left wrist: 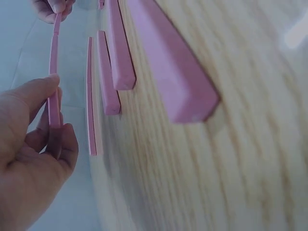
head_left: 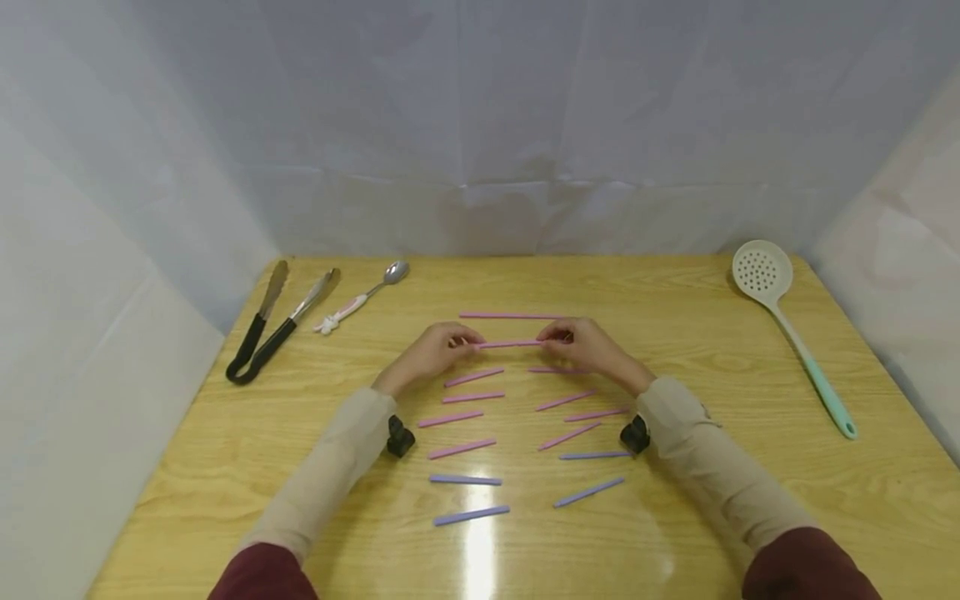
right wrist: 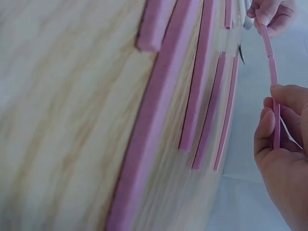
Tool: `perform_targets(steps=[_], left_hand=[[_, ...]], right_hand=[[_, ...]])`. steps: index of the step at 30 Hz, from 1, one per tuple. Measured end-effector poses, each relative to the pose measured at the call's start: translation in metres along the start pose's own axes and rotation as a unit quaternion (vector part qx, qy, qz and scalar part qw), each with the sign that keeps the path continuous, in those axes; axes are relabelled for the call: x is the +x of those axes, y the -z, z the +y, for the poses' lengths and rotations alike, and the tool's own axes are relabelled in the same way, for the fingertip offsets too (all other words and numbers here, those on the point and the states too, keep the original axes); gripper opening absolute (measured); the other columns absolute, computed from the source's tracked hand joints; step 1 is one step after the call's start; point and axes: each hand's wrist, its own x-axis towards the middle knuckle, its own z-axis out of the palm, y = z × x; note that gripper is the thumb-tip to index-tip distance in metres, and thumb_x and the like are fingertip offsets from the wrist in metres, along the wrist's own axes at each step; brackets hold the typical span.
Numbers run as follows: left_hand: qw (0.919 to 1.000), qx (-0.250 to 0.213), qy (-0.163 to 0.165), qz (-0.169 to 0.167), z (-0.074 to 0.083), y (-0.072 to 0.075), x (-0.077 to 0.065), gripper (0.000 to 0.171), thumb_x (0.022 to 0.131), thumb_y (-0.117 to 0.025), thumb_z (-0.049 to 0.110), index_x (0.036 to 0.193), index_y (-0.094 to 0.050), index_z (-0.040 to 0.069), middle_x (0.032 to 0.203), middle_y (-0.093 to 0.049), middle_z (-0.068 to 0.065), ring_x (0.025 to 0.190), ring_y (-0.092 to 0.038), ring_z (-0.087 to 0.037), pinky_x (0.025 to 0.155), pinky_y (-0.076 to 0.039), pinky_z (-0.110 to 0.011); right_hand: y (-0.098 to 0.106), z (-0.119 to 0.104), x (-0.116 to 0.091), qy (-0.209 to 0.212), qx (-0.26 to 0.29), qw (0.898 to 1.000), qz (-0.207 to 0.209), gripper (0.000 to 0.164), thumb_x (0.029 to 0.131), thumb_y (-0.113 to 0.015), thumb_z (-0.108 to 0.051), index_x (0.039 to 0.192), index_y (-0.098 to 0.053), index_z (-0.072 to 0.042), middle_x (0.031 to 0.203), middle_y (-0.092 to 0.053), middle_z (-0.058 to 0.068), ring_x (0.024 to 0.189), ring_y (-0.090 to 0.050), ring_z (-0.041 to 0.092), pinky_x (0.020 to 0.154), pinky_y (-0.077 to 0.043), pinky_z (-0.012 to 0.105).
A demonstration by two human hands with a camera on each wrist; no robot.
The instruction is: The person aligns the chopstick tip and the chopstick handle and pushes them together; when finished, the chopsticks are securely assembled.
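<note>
One thin square-sided pink stick (head_left: 510, 343) spans between both hands, raised above the table in the wrist views. My left hand (head_left: 433, 352) pinches its left end between thumb and fingers. At the other end my right hand (head_left: 592, 348) pinches it the same way. A break line shows across the stick between the hands, and the two lengths bend slightly there. Behind it a long pink stick (head_left: 513, 316) lies on the table. Shorter pink sticks (head_left: 462, 448) lie in two columns nearer the body, with several lavender sticks (head_left: 471, 516) closest.
On the wooden table (head_left: 697, 517), black-handled tongs (head_left: 262, 350) and a spoon with a bunny handle (head_left: 363, 298) lie at the back left. A slotted skimmer (head_left: 795, 333) with a mint handle lies on the right. Pale sheeting (head_left: 495, 125) hangs behind and at the sides.
</note>
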Motion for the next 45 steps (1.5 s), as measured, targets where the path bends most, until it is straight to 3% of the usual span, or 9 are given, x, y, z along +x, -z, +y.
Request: perform_targets(steps=[5,13,20,35,42,45], left_hand=[[0.9998,0.007,-0.018,0.012,-0.001,-0.003,0.004,0.024,0.095,-0.058,0.012,0.115,-0.065,0.001,0.112,-0.065,-0.014,0.103,-0.059,-0.025,0.092,-0.049,-0.037],[0.9991,0.004,-0.029,0.032,0.002,-0.006,0.004,0.025,0.095,-0.058,0.013,0.116,-0.066,0.002,0.113,-0.066,-0.014,0.100,-0.061,-0.024,0.087,-0.052,-0.035],[0.9986,-0.011,-0.036,0.037,0.006,-0.006,0.004,0.024,0.095,-0.058,0.010,0.115,-0.066,0.000,0.111,-0.066,-0.015,0.099,-0.063,-0.024,0.086,-0.053,-0.032],[0.9962,-0.041,-0.061,0.048,0.008,-0.011,0.001,0.025,0.094,-0.058,0.008,0.113,-0.065,-0.006,0.103,-0.066,-0.018,0.090,-0.065,-0.026,0.079,-0.055,-0.027],[0.9945,-0.067,-0.058,0.056,0.017,-0.007,-0.003,0.025,0.093,-0.058,0.005,0.113,-0.063,-0.010,0.104,-0.065,-0.024,0.091,-0.065,-0.035,0.080,-0.056,-0.034],[0.9941,-0.066,-0.064,0.057,0.013,-0.008,0.000,0.025,0.093,-0.059,0.006,0.113,-0.064,-0.008,0.104,-0.066,-0.022,0.091,-0.066,-0.033,0.079,-0.056,-0.030]], right_hand=[[-0.001,-0.002,0.000,0.030,0.001,0.999,0.014,0.016,0.092,-0.062,-0.007,0.103,-0.069,0.003,0.100,-0.068,0.016,0.089,-0.064,0.025,0.080,-0.054,0.035],[-0.003,-0.005,-0.001,0.052,-0.005,0.998,0.040,0.015,0.090,-0.065,-0.008,0.101,-0.070,0.001,0.096,-0.067,0.013,0.086,-0.063,0.023,0.077,-0.054,0.034],[-0.002,-0.009,-0.003,0.066,-0.017,0.996,0.063,0.013,0.089,-0.066,-0.007,0.098,-0.071,0.001,0.091,-0.066,0.011,0.080,-0.060,0.018,0.071,-0.052,0.026],[-0.003,-0.012,-0.008,0.084,-0.011,0.994,0.076,0.012,0.089,-0.066,-0.007,0.097,-0.072,0.001,0.090,-0.065,0.010,0.077,-0.058,0.016,0.067,-0.050,0.023],[-0.004,-0.015,-0.007,0.099,-0.007,0.991,0.089,0.012,0.089,-0.066,-0.006,0.096,-0.072,0.002,0.088,-0.065,0.010,0.075,-0.056,0.015,0.065,-0.048,0.022],[-0.004,-0.015,-0.007,0.101,-0.001,0.990,0.094,0.011,0.089,-0.066,-0.005,0.096,-0.072,0.002,0.087,-0.064,0.010,0.075,-0.057,0.016,0.065,-0.049,0.021]])
